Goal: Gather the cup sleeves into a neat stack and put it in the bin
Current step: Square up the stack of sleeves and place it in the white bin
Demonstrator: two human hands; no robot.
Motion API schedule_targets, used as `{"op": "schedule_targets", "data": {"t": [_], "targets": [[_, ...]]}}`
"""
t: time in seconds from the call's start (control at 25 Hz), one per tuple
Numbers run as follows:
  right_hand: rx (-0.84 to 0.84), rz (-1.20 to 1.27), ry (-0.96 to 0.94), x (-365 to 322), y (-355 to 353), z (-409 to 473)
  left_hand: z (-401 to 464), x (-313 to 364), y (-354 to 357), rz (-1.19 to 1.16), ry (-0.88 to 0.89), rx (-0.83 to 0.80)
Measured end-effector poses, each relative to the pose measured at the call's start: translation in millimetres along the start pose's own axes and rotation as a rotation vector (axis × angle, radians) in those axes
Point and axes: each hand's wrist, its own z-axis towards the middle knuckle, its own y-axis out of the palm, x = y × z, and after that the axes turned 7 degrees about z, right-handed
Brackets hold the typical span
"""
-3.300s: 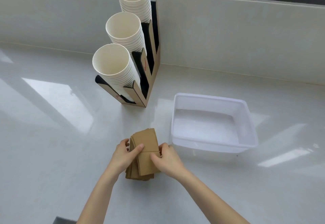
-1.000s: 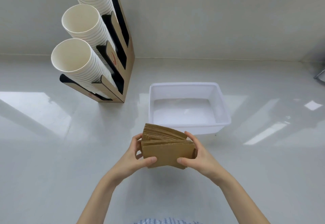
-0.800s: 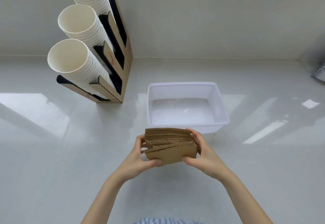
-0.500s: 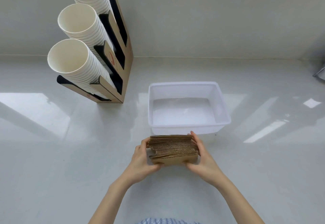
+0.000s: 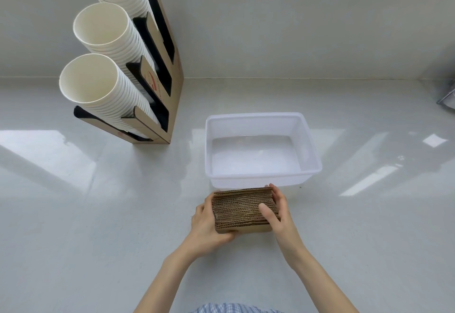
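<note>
Glossy pale-grey bench [image 5: 73,226], streaked with window glare, backed by a plain grey upstand; cardboard cup holder [image 5: 170,86] with three white cup stacks at the back left. Brown corrugated cup sleeves [image 5: 240,208] squared on edge near the front, clamped between left hand [image 5: 205,224] and right hand [image 5: 277,214], just before the empty translucent bin [image 5: 261,150].

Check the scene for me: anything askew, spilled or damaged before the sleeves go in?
Nothing stands out. The sleeves are squared into a fairly even stack between the left hand and right hand, just in front of the bin, which is upright and empty. No spills on the counter.
</note>
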Motion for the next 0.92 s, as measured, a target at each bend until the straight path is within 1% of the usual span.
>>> {"op": "schedule_targets", "data": {"t": [0.28, 0.44, 0.6, 0.72, 0.92], "targets": [[0.005, -0.043, -0.011, 1, -9, 2, 1, -3, -2, 0.039, -0.001, -0.037], [0.006, -0.062, -0.013, 3, -11, 2, -1, -4, -5, 0.011, 0.006, -0.018], [-0.024, -0.103, -0.005, 6, -7, 3, 0, 2, -1, 0.071, 0.031, 0.005], [-0.018, -0.12, -0.005, 10, -6, 4, 2, 0, 3, 0.091, 0.011, 0.01], [-0.129, -0.226, 0.028, 6, -16, 1, 8, -11, 4, 0.109, 0.024, 0.034]]}}
